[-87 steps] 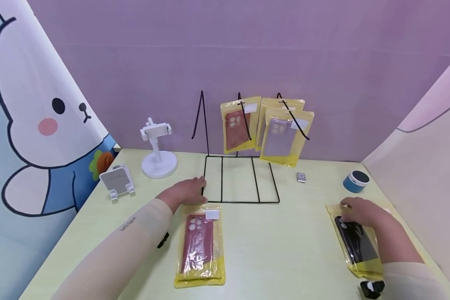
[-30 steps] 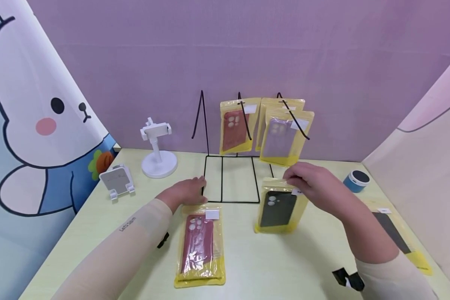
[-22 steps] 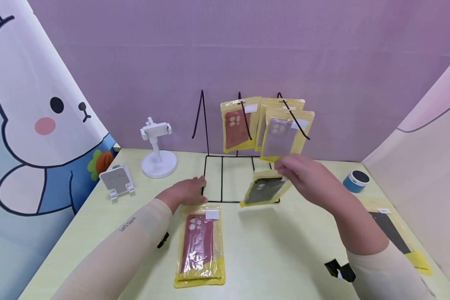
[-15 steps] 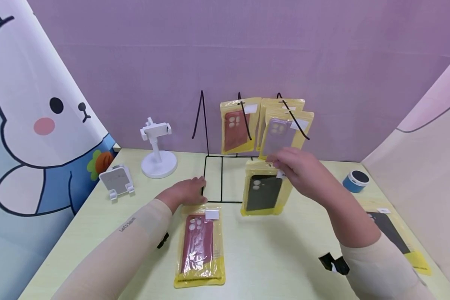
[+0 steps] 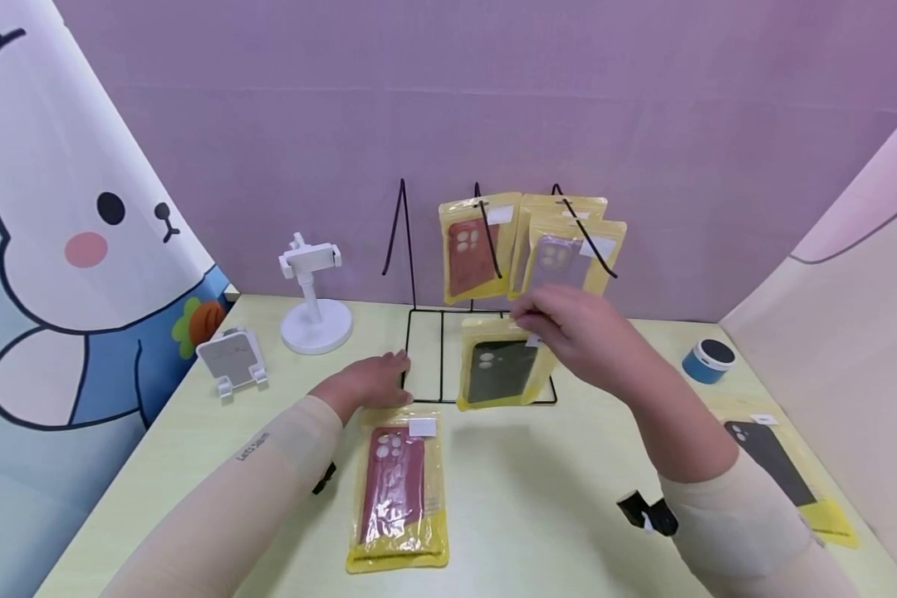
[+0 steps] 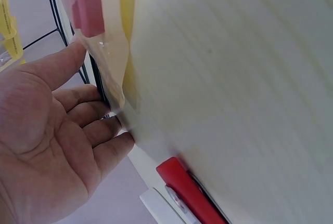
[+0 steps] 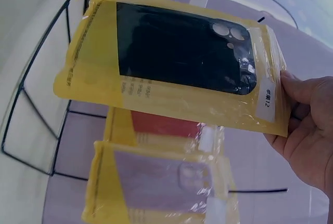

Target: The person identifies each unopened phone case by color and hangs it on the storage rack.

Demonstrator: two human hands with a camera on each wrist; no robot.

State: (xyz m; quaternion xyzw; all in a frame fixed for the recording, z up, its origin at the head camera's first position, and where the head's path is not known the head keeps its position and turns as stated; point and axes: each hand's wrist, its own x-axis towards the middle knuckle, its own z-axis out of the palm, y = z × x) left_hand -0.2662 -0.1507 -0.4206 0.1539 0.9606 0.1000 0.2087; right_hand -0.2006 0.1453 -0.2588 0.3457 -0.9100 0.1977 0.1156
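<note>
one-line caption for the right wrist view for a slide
Right hand pinches a yellow-bagged black phone case above the wire rack.

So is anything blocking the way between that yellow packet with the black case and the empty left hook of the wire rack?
Nothing visible does. The right hand holds the yellow packet with the black phone case in the air, and the black wire rack's bare left hook has open space around it.

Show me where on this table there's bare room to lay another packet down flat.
Bare tabletop lies between the red case packet and the right forearm. More lies left of the red packet, in front of the folding phone stand. It is crowded around the wire rack, where the left hand rests and the right hand holds the black case packet.
</note>
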